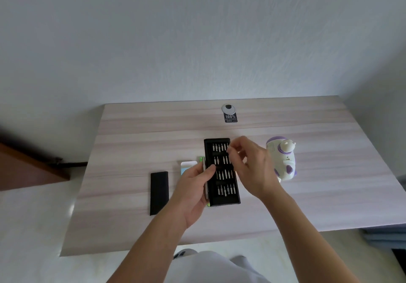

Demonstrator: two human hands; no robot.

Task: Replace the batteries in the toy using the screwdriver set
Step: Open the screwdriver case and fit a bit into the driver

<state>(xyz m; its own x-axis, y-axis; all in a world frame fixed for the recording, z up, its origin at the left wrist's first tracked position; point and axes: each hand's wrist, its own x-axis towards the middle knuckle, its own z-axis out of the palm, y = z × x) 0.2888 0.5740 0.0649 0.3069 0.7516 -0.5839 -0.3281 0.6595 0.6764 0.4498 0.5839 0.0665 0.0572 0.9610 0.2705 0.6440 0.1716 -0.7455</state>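
Your left hand (195, 186) grips the slim silver driver handle (205, 180), fingers and thumb curled round it. The handle sits tight against the left edge of the bit tray (222, 199). Your right hand (252, 168) reaches over the tray's right edge. Its fingertips (233, 151) are drawn narrow at the right end of the two farthest rows. Whether a bit is already between them is too small to tell.

This looks like the bit-choosing step. Pull the bit straight up out of its slot rather than levering it sideways, so the neighbouring bits stay seated. Keep the handle steady beside the tray and bring its socket end to meet the bit. Check the tip against the toy's screw before committing.

The tray lies flat on the counter (131, 142), its long axis running away from you with the far end leaning slightly left. The handle lies parallel to it. The toy (285, 161), white and purple, sits just right of the tray, beyond your right hand. Its long axis also seems to run away from you, and its battery door is not visible. The black lid (159, 192) lies left of the tray, roughly parallel.
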